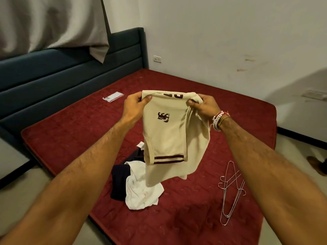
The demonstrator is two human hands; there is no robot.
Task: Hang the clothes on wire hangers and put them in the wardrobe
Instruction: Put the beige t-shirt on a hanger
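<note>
Left hand (135, 104) and right hand (203, 106) each pinch the top edge of the cream knit shirt with a dark crest and maroon-striped cuff (166, 135), holding it in the air over the red quilted mattress (230, 112). It looks light and floppy to me, so it'll sag wherever it isn't held. I'd grab it at the shoulders, near the neck opening. Thin silver wire hangers (228, 193) lie on the mattress to the right, apart from the pile of white and dark clothes (138, 188) under the shirt.
</note>
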